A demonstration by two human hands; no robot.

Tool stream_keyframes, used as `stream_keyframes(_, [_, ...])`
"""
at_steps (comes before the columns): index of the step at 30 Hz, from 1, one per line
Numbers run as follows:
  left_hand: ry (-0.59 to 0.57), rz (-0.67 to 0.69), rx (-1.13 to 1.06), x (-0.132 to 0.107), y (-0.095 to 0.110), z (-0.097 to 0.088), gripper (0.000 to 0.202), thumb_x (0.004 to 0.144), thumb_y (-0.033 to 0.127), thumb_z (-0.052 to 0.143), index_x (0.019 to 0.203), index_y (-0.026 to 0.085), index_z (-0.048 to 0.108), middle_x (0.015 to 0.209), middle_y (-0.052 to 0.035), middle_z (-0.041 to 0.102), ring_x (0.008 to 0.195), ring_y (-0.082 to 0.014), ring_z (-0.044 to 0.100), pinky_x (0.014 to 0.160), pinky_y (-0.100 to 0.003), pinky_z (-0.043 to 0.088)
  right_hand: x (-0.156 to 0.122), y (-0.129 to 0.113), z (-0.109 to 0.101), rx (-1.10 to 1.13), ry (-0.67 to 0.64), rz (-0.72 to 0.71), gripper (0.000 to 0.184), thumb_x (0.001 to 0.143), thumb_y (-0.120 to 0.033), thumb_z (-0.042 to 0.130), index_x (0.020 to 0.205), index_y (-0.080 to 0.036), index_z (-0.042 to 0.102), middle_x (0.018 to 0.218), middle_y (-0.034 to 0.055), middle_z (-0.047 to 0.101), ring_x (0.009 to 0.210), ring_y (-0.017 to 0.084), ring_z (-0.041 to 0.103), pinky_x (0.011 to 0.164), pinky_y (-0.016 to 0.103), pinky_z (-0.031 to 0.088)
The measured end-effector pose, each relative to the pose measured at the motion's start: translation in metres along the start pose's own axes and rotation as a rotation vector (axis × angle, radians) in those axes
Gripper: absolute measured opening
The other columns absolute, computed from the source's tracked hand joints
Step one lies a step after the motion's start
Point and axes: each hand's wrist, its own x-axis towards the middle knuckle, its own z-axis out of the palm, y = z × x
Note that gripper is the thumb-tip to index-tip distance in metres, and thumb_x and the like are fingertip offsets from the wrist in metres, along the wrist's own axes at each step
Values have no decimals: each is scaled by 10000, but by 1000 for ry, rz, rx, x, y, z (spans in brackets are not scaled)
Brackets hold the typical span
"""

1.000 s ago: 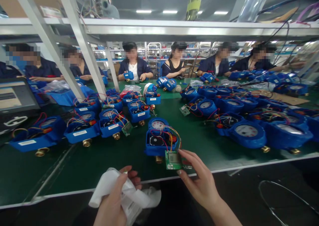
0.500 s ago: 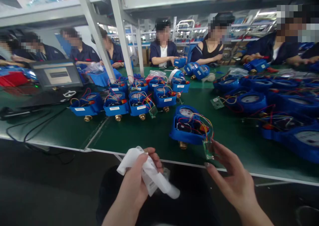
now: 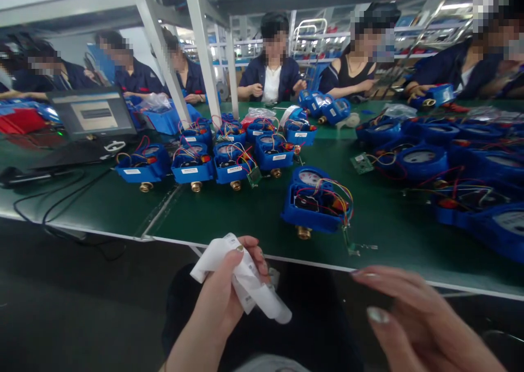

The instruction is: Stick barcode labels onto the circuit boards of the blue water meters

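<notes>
In my left hand is a curled strip of white label backing, pinched under the thumb over my lap. My right hand hangs off the table's front edge, thumb and fingers apart, holding nothing. Closest to it is a small green circuit board, standing tilted on the table. Coloured wires link that board to a blue water meter with its housing uncovered, a round dial at the back and a brass fitting in front.
Several wired blue meters with white labels stand left of centre on the green table. More meters crowd the right side. A laptop and black cables lie left. Metal posts rise mid-table. Co-workers sit opposite.
My right hand has let go of the circuit board and drawn back toward the lower right. The board now rests on the table. My left hand keeps the label strip.
</notes>
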Motion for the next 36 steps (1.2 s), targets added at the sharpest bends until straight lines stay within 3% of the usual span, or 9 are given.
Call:
stream_keyframes(3, [-85, 32, 40, -2, -1, 2, 229, 730, 240, 620, 908, 112, 690, 749, -76, 621, 609, -162, 571, 535, -258, 497, 12, -24, 20, 155, -247, -141, 247, 827, -141, 550, 1034, -264, 601, 910, 66, 683, 806, 203, 671, 660, 278, 568])
stream_keyframes(8, [-178, 78, 164, -8, -2, -4, 399, 645, 195, 643, 1037, 135, 686, 898, -111, 650, 763, -208, 609, 644, -274, 510, 27, -35, 55, 341, -328, -186, 283, 822, -92, 519, 1068, -221, 575, 904, 54, 670, 830, 165, 646, 708, 248, 554])
stream_keyframes(11, [-176, 80, 263, -11, -3, -8, 441, 620, 167, 655, 1061, 168, 680, 929, -94, 670, 856, -231, 624, 743, -291, 498, 30, -34, 65, 410, -399, -143, 338, 837, -82, 483, 1142, -210, 558, 1016, 78, 652, 921, 176, 629, 775, 269, 544])
stream_keyframes(16, [-138, 60, 476, -11, -5, -10, 200, 576, 71, 595, 726, 156, 697, 710, -50, 658, 702, -198, 601, 654, -276, 476, 35, -32, 70, 579, -553, 10, 388, 856, -71, 415, 1187, -218, 553, 1121, 83, 635, 975, 177, 630, 814, 277, 534])
stream_keyframes(20, [-146, 27, 332, -10, -7, -12, 448, 581, 86, 634, 1021, 150, 682, 942, -108, 704, 881, -267, 644, 753, -324, 493, 33, -29, 72, 654, -651, 219, 279, 840, -117, 491, 1085, -188, 604, 1059, 96, 638, 849, 181, 635, 743, 292, 535])
stream_keyframes(23, [-136, 25, 299, -7, -7, -16, 452, 622, 183, 708, 1069, 139, 657, 960, -134, 701, 900, -274, 646, 773, -324, 493, 31, -28, 74, 661, -670, 272, 237, 831, -142, 529, 1052, -188, 604, 903, 59, 647, 764, 166, 608, 675, 268, 512])
stream_keyframes(27, [-45, 73, 216, -4, -5, -19, 334, 608, 246, 768, 912, 145, 674, 796, -75, 674, 707, -190, 618, 625, -247, 477, 29, -26, 74, 596, -610, 195, 194, 852, -153, 492, 999, -193, 613, 852, 42, 626, 726, 154, 588, 638, 254, 480])
stream_keyframes(30, [38, 104, 103, -4, -1, -18, 266, 608, 231, 782, 828, 150, 658, 751, -48, 650, 645, -163, 587, 594, -243, 471, 27, -23, 74, 502, -541, 102, 200, 855, -131, 463, 977, -199, 607, 812, 31, 596, 684, 142, 566, 597, 243, 454])
stream_keyframes(36, [175, 120, -31, -7, 10, -15, 344, 628, 147, 754, 949, 134, 628, 735, -58, 682, 639, -185, 625, 592, -275, 521, 21, -15, 73, 417, -496, -4, 216, 868, -106, 425, 982, -222, 567, 774, 11, 561, 645, 129, 547, 543, 220, 431])
